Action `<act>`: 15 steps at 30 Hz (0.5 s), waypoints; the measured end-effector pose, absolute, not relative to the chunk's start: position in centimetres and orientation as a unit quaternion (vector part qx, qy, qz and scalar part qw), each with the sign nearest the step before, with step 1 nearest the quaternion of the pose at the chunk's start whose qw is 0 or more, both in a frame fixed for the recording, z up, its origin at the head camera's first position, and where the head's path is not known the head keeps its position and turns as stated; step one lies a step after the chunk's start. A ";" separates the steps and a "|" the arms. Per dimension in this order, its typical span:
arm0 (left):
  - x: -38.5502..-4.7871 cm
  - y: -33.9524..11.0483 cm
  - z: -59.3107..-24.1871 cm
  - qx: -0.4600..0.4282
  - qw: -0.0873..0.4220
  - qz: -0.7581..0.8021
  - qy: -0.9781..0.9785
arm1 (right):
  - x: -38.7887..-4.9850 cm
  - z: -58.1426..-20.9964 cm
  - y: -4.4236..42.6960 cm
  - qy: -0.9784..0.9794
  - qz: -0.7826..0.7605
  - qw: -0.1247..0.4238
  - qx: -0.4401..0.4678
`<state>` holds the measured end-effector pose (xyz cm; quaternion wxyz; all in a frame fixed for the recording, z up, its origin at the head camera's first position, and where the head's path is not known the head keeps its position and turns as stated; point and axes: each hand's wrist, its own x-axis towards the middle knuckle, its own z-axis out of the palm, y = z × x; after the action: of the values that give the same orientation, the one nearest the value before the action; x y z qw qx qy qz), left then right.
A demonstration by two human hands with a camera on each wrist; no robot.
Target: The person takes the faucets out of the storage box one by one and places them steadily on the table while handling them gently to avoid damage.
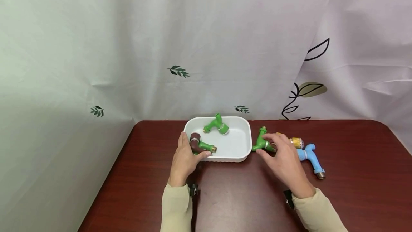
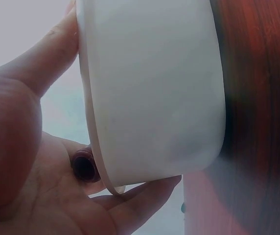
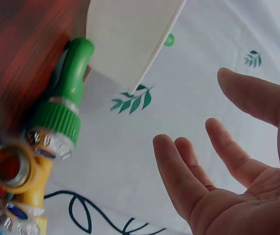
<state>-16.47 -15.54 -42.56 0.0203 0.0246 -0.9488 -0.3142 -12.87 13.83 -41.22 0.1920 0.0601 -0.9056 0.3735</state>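
Observation:
Around the front left corner of a white plastic basin (image 1: 236,158) my left hand (image 1: 185,160) holds on, its thumb over the front rim and its fingers along the left wall. Beside that thumb, inside the basin, lie a brown tap (image 1: 195,142) and a green tap (image 1: 207,146), partly overlapping. Another green tap (image 1: 215,124) sits near the back of the basin. My right hand (image 1: 284,156) hovers with spread fingers over a green tap (image 1: 261,139) on the table. In the right wrist view its fingers (image 3: 176,176) hold nothing.
A yellow tap (image 1: 297,142), partly hidden by my right hand, and a light blue tap (image 1: 312,158) lie on the dark red wooden table (image 1: 354,153). Behind the table hangs a pale curtain (image 1: 209,46) with leaf prints.

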 end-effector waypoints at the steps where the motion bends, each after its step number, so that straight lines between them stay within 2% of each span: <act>1: -16.5 -15.5 -42.5 0.024 0.020 -0.314 -0.949 | -13.0 -41.2 13.6 -0.906 0.373 0.191 0.063; 15: -16.4 -15.5 -42.5 0.026 0.020 -0.316 -0.948 | -14.0 -41.3 10.9 -0.907 0.387 0.151 0.074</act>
<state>-16.45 -15.49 -42.49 0.0196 0.0260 -0.9483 -0.3158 -14.03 10.94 -41.32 0.1507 0.0739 -0.9068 0.3867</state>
